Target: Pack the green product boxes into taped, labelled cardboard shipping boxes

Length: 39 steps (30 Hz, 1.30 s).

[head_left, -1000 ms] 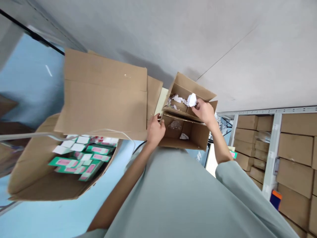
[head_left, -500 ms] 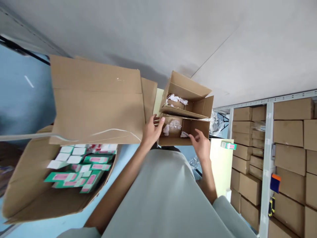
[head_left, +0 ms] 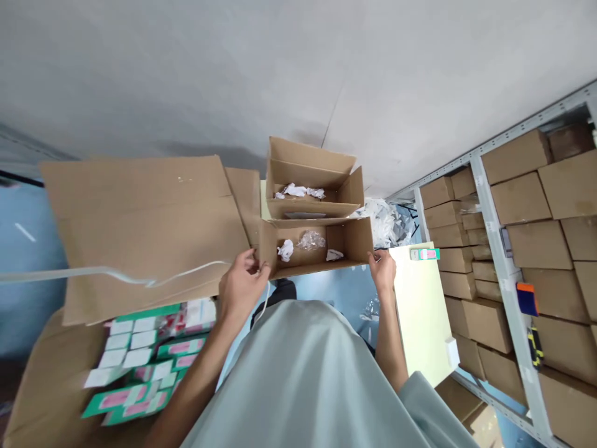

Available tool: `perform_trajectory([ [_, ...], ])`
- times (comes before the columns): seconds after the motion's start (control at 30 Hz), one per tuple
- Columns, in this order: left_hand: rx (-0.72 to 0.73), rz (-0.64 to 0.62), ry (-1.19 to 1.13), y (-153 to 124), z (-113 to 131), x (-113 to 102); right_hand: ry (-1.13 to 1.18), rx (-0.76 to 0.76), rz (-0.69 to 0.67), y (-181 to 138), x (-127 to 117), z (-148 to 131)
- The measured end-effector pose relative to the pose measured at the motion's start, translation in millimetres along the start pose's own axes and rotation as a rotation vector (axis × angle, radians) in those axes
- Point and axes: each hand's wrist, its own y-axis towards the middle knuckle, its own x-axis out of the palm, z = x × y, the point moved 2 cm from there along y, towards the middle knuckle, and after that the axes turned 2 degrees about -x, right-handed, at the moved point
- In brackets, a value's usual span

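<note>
A small open cardboard box (head_left: 347,239) is held between both hands. My left hand (head_left: 240,286) grips its left end, fingers curled on the wall. My right hand (head_left: 383,269) holds its right corner. Inside the box lie crumpled white paper (head_left: 285,250) and a wad of clear plastic (head_left: 311,239). Right behind it stands a second open box (head_left: 308,174) with more crumpled paper (head_left: 298,191) in it.
A large open carton (head_left: 135,218) at the left holds several green and pink packets (head_left: 144,361). Metal shelves (head_left: 508,274) stacked with brown boxes fill the right side. A pale yellow board (head_left: 420,311) with one green packet (head_left: 425,254) lies beside them. White plastic bags (head_left: 385,221) lie behind.
My right hand dropped the white paper wad into the far box, then came down to the near box's right corner. My left hand slid down the left end. The view swung right.
</note>
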Motion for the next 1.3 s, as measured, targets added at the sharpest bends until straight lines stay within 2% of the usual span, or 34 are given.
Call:
perform_trajectory([
  [0.1,0.035,0.013,-0.012,-11,8,9,0.139,-0.006,0.075,-38,-19,43],
  [0.17,0.096,-0.029,-0.084,-26,27,24,0.247,0.04,0.135,-71,-36,83],
  [0.23,0.161,-0.1,-0.162,-51,54,49,0.338,0.13,0.191,-110,-55,130],
  [0.37,0.287,-0.224,-0.19,-122,114,121,0.481,0.349,0.295,-193,-88,228],
  [0.5,0.39,-0.37,-0.104,-202,160,204,0.577,0.563,0.418,-268,-104,317],
  [0.6,0.506,-0.498,0.013,-253,188,262,0.609,0.732,0.523,-314,-106,368],
  [0.7,0.709,-0.562,0.13,-294,216,311,0.634,0.881,0.618,-347,-103,403],
  [0.8,0.92,-0.571,0.185,-324,244,352,0.649,0.986,0.685,-361,-97,424],
  [0.93,1.002,-0.599,0.206,-339,276,398,0.655,1.029,0.729,-352,-90,441],
  [1.17,1.001,-0.742,0.173,-318,328,474,0.673,1.071,0.822,-298,-97,471],
  [1.3,1.012,-0.813,0.209,-304,342,513,0.674,1.154,0.823,-270,-102,483],
])
